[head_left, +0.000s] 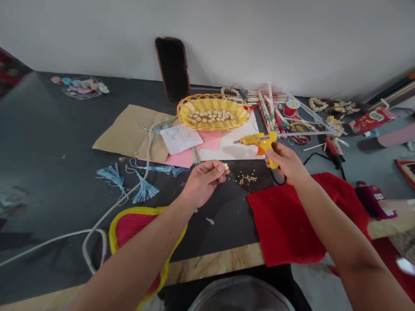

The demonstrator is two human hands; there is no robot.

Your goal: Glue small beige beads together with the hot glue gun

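Dark table (81,129): left hand (205,179) pinching small pale piece (226,166); right hand (288,163), at its two o'clock, gripping glue gun (259,140) by the handle, likely keeping skin off nozzle (237,142); basket (214,126) at twelve, probably corralling pale clusters (223,115).

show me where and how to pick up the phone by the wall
Probably best by the long side edges of the phone, upper half, coming from the front. It stands upright, leaning back towards the wall, so its edges face outward, while the basket crowds its lower right corner.
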